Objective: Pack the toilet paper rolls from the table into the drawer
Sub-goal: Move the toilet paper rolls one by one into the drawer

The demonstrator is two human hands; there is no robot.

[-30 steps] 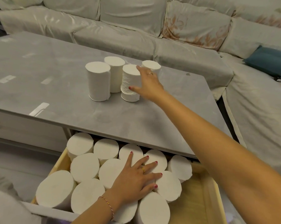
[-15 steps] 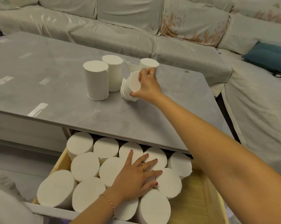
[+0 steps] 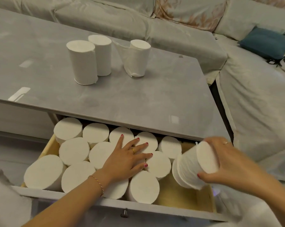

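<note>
Head view, nearest first: the drawer (image 3: 184,198) stands pulled out below the table (image 3: 138,102), its left and middle packed with upright rolls (image 3: 73,150), bare wood showing at its right. The left hand (image 3: 127,158) lies flat on the packed rolls, fingers straight and spread. The right hand (image 3: 228,163) grips a tilted roll (image 3: 190,167) over the drawer's bare right part, thumb beneath and fingers curled round its upper end. Farther back on the table stand three more rolls: two touching at left (image 3: 84,63), and one (image 3: 137,58) apart to their right with wrapper loose around it. Beyond is a sofa (image 3: 179,28) bearing a blue cushion (image 3: 265,41).
</note>
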